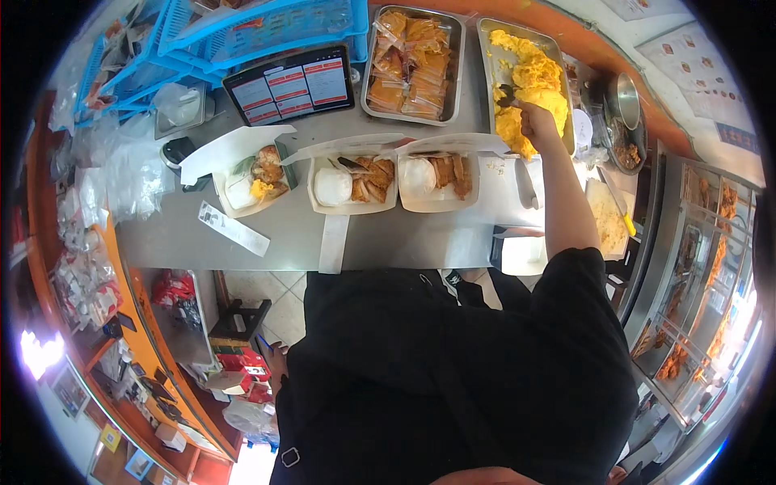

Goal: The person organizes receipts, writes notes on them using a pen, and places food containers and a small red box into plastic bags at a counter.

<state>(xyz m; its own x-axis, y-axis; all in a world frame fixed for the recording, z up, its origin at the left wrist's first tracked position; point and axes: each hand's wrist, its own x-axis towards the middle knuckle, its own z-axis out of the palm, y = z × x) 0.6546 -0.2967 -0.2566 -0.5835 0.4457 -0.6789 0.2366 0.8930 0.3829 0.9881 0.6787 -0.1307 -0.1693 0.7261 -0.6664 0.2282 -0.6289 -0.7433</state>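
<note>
My right hand (536,124) reaches over a metal tray (483,42) of scrambled egg (536,70). It grips a dark utensil (506,96) whose end rests at the egg; its full shape is hidden. Low by my left side, my left hand (279,362) is partly covered by my black shirt and holds a thin blue pen-like stick (265,343). Three opened paper boxes stand in a row. The left box (245,212) contains rice, fried chicken and some egg. Rice and sliced fried chicken fill the middle box (357,210) and the right box (439,207).
Sauce packets fill another metal tray (456,73), beside a tablet (288,85) and blue plastic baskets (267,42). Printed slips (233,229) lie near the boxes. A yellow-handled knife (618,200) rests on a cutting board (600,230). An open box (524,254) sits at the counter's front edge.
</note>
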